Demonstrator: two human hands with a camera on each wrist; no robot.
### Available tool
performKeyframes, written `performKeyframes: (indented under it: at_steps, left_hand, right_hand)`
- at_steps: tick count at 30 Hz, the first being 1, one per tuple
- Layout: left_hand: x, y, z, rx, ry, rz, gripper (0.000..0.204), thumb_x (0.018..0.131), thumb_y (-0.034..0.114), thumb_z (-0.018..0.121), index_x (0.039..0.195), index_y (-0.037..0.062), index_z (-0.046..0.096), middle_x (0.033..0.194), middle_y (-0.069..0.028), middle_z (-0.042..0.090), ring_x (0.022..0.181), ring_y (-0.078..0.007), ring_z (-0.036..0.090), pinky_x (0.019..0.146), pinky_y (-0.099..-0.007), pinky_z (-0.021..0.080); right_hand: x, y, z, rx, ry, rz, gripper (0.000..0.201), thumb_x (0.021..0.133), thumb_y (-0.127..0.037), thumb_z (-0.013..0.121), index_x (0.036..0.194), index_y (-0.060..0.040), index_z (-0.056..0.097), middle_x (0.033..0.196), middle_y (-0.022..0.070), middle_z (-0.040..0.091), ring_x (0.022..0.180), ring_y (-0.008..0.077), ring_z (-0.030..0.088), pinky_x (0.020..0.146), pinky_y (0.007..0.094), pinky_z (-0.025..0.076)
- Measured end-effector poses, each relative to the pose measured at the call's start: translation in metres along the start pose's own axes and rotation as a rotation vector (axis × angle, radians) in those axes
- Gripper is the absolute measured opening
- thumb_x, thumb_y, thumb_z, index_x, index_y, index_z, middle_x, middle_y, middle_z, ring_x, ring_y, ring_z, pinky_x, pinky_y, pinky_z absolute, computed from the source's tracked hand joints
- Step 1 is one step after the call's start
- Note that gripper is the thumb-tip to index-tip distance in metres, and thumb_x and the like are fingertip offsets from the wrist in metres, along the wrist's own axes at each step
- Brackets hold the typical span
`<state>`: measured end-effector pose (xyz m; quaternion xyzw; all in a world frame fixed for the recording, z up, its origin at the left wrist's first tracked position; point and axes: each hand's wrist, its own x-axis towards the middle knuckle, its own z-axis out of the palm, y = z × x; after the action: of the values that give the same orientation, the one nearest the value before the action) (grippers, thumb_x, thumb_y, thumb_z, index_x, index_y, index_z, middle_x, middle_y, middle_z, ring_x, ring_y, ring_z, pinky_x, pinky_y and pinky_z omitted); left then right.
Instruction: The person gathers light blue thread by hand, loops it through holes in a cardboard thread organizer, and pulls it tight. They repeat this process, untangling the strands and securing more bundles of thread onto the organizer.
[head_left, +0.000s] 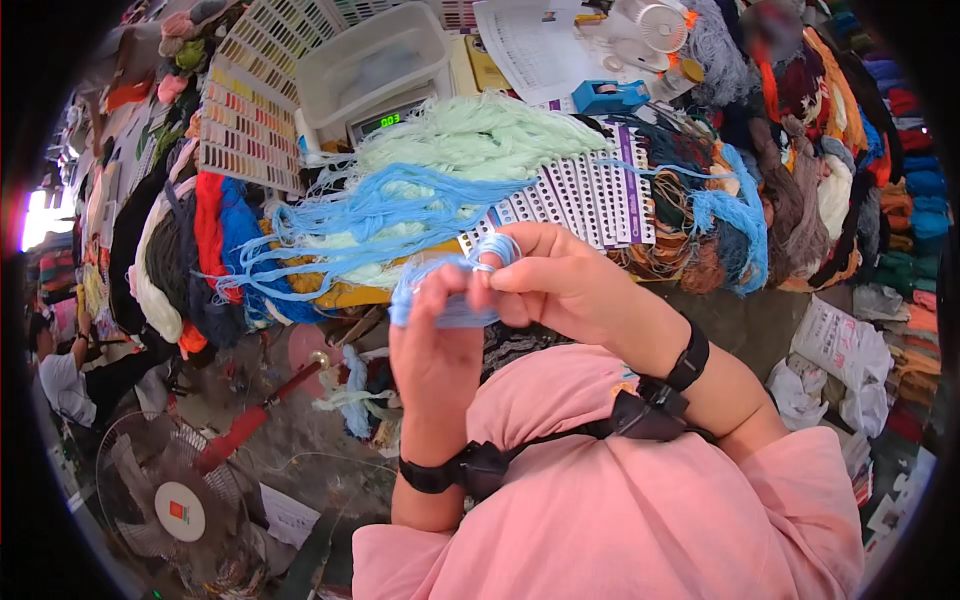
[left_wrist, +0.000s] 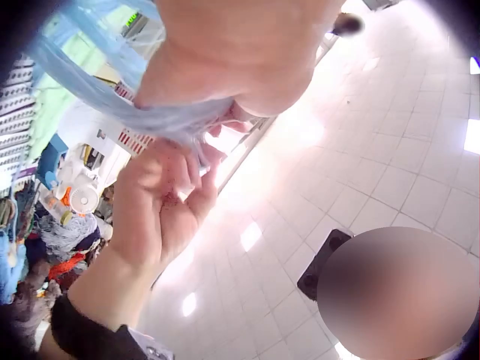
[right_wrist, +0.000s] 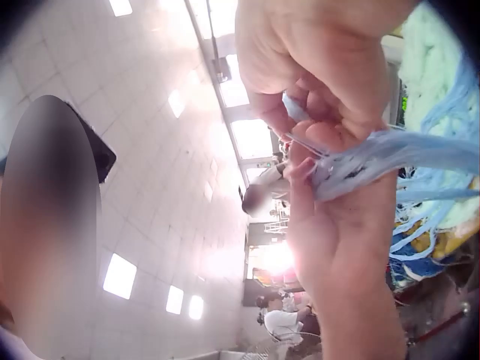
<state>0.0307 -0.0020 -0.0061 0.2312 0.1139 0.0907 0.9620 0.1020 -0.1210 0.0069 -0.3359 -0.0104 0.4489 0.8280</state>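
Note:
Both hands meet in front of the chest over light blue yarn [head_left: 450, 290]. The left hand [head_left: 437, 350] holds a looped bundle of it, the strands crossing its palm in the right wrist view [right_wrist: 375, 161]. Thumb and fingertips of the right hand [head_left: 560, 280] pinch the strands at the bundle's end, close against the left fingertips. In the left wrist view the right hand [left_wrist: 161, 199] has curled fingers at the yarn [left_wrist: 176, 120]. Below and beyond lie blue skeins [head_left: 400, 205] on pale green yarn [head_left: 470, 140]. The exact fingertip contact is partly hidden.
Behind the skeins stand a scale [head_left: 385, 122] with a clear plastic tub [head_left: 375, 70] and colour cards [head_left: 250, 130]. A blue tape dispenser [head_left: 610, 97] sits at the back. Hanks of many colours line the table's edge; a fan [head_left: 180, 510] stands at lower left.

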Motion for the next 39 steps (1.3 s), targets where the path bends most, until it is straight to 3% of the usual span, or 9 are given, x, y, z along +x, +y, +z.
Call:
performKeyframes:
  at_steps: [5,9,17,20,24,28,30,33,39]
  left_hand:
    - [0.019,0.009,0.016,0.658,-0.008,-0.415,0.019,0.083,0.018,0.042,0.069,0.0051,0.044,0.064,-0.0063,0.049,0.053,-0.0096,0.045,0.045,-0.0191,0.035]
    - [0.042,0.028,0.001,0.582,-0.07,-0.636,0.014,0.081,0.014,0.044,0.072,0.004,0.048,0.06,-0.0057,0.051,0.038,-0.0065,0.038,0.033,-0.0174,0.027]
    - [0.011,0.129,-0.275,-0.41,0.763,-0.166,0.027,0.084,0.016,0.035,0.058,0.0133,0.028,0.048,0.0048,0.019,0.039,-0.0062,0.018,0.038,-0.0208,0.016]
    - [-0.038,0.185,-0.327,0.495,1.193,-0.037,0.018,0.076,0.021,0.045,0.063,0.0093,0.041,0.056,-0.0004,0.035,0.048,-0.0125,0.033,0.046,-0.0264,0.027]
    - [-0.07,0.252,-0.326,2.586,1.576,-0.586,0.023,0.065,0.027,0.059,0.07,0.004,0.058,0.067,-0.0074,0.056,0.061,-0.0208,0.054,0.057,-0.034,0.042]
    - [-0.048,0.29,-0.309,2.438,0.811,-0.383,0.014,0.074,0.014,0.05,0.079,0.0018,0.055,0.065,-0.0072,0.05,0.057,-0.0199,0.048,0.052,-0.0302,0.039]
    - [0.026,0.203,-0.31,1.806,0.379,0.194,0.034,0.074,0.002,0.045,0.108,0.0023,0.045,0.059,0.0042,0.031,0.045,-0.0096,0.031,0.038,-0.0203,0.028]
    - [0.125,0.035,-0.258,0.377,0.653,-0.345,0.041,0.073,0.008,0.052,0.113,0.0016,0.043,0.062,0.005,0.042,0.041,-0.0026,0.027,0.036,-0.0163,0.022]
    - [0.208,-0.194,-0.16,0.924,0.358,-0.524,0.024,0.075,0.014,0.055,0.09,-0.0038,0.054,0.071,-0.0057,0.057,0.047,-0.0014,0.033,0.038,-0.0168,0.024]
  right_hand:
    - [-0.015,-0.025,-0.025,0.096,-0.26,0.465,0.012,0.073,-0.008,0.051,0.082,0.0001,0.053,0.055,-0.0027,0.044,0.047,0.0051,0.035,0.042,0.0184,0.026]
    - [-0.033,-0.056,-0.036,-1.252,-0.03,-0.041,0.015,0.073,-0.01,0.052,0.084,0.0001,0.054,0.054,0.0002,0.046,0.049,0.0074,0.041,0.043,0.0169,0.028]
    - [-0.062,-0.123,-0.206,0.743,0.014,-0.378,0.01,0.082,-0.005,0.041,0.077,0.0031,0.042,0.064,0.0044,0.036,0.05,0.0096,0.035,0.064,0.0302,0.044]
    - [-0.091,-0.165,-0.323,0.498,0.534,-0.531,0.016,0.082,-0.004,0.04,0.067,-0.0007,0.036,0.061,0.0027,0.033,0.046,0.0092,0.026,0.06,0.0263,0.04]
    - [-0.172,-0.244,-0.457,0.074,0.881,-0.634,0.014,0.079,-0.001,0.042,0.066,-0.0019,0.038,0.063,0.0037,0.037,0.048,0.0113,0.031,0.057,0.024,0.039]
    - [-0.17,-0.308,-0.442,-0.255,0.957,-0.742,0.003,0.077,-0.003,0.045,0.076,-0.0019,0.048,0.072,0.0075,0.048,0.061,0.0156,0.044,0.063,0.0256,0.042]
    - [-0.172,-0.324,-0.438,-0.427,0.994,-0.804,0.008,0.077,-0.004,0.047,0.081,-0.002,0.053,0.076,0.0095,0.053,0.067,0.0178,0.051,0.067,0.0264,0.044]
    - [-0.043,-0.191,-0.376,-1.164,0.823,-0.401,0.017,0.076,-0.01,0.05,0.087,-0.0003,0.057,0.079,0.0047,0.057,0.07,0.0142,0.051,0.064,0.0254,0.041]
    - [0.099,-0.006,-0.354,-1.16,0.64,-0.41,0.008,0.062,-0.008,0.061,0.069,-0.0049,0.059,0.067,0.0065,0.054,0.061,0.0182,0.051,0.054,0.028,0.039]
